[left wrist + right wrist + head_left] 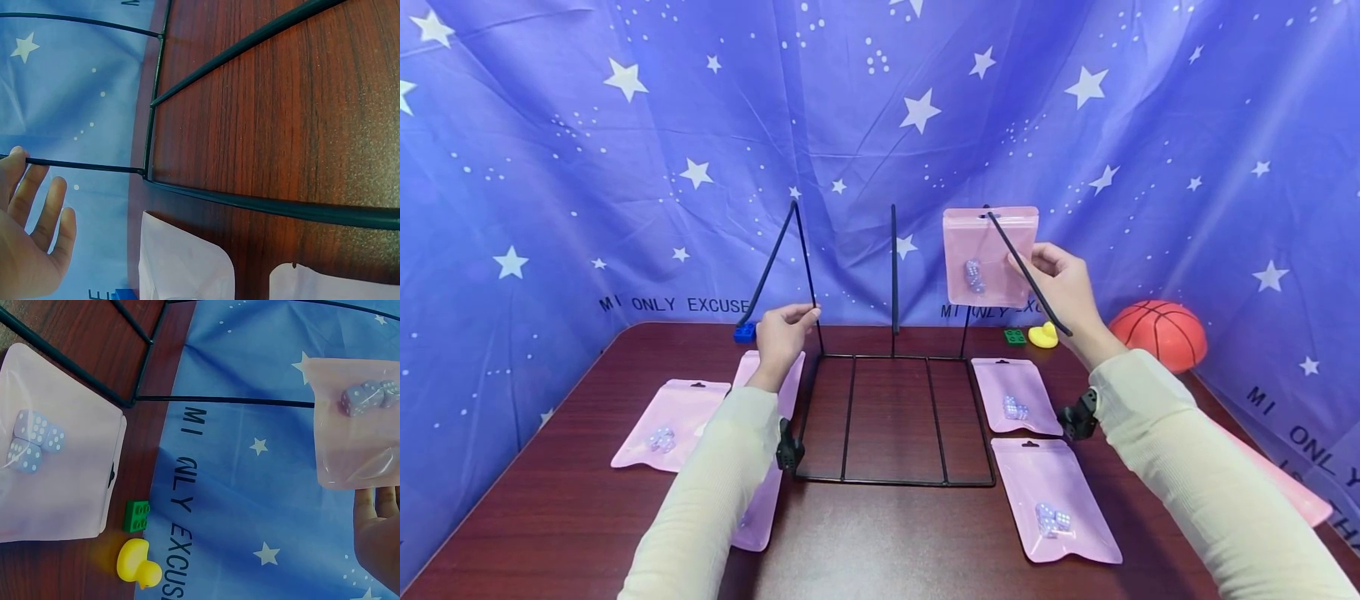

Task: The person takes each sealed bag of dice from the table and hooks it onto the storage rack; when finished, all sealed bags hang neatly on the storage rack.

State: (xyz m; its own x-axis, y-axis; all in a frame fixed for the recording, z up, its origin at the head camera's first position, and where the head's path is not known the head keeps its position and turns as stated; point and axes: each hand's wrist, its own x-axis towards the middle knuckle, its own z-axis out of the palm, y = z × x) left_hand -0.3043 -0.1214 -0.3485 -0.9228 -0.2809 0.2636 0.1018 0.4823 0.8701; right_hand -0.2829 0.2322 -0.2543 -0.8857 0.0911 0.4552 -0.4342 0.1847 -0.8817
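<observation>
A black wire rack (pixel 894 267) stands on the table, with long prongs at its top. My left hand (pixel 778 337) pinches the rack's left upright between thumb and finger; in the left wrist view the other fingers of that hand (pixel 37 231) are spread off the wire. At the right prong (pixel 1026 271), a pink pouch (pixel 958 242) with dice inside hangs upright, the prong coming forward from its top hole. My right hand (pixel 1067 296) holds this pouch by its right edge. In the right wrist view, the pouch (pixel 350 450) partly hides the fingers.
Pink dice pouches lie right of the rack, one far (pixel 992 375) and one near (pixel 1022 475), with others (pixel 677 408) on the left. Behind are a blue brick (pixel 744 333), green brick (pixel 1015 337), yellow duck (pixel 1043 336) and red ball (pixel 1159 333). Another pink item (pixel 1292 492) is partly behind the right sleeve.
</observation>
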